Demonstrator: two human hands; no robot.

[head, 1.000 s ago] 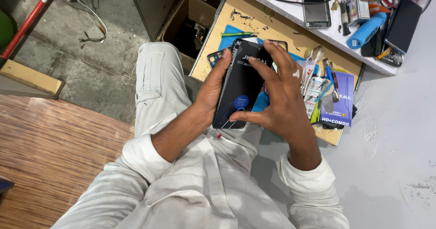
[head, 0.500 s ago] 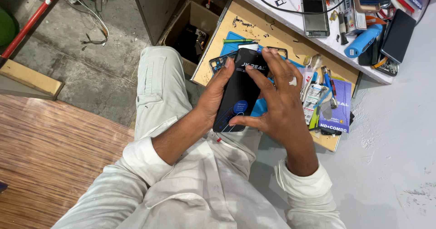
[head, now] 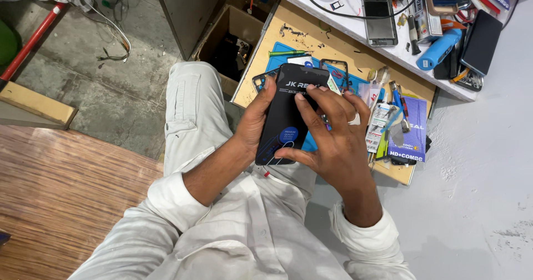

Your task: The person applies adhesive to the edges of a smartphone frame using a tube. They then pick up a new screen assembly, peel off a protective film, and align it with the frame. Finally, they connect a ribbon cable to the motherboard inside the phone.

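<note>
At frame centre, the left hand [head: 258, 119] grips the edge of a glossy black rectangular phone screen panel [head: 290, 113], while the right hand [head: 333, 141] clasps its other side, fingertips pressing the smooth face, above a scuffed wooden surface [head: 266, 58] holding a blue mat [head: 277, 55].

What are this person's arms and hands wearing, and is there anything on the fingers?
Both hands are bare, no gloves. The left hand and right hand come out of off-white long sleeves rolled up the forearms. A pale ring sits on a right finger.
</note>
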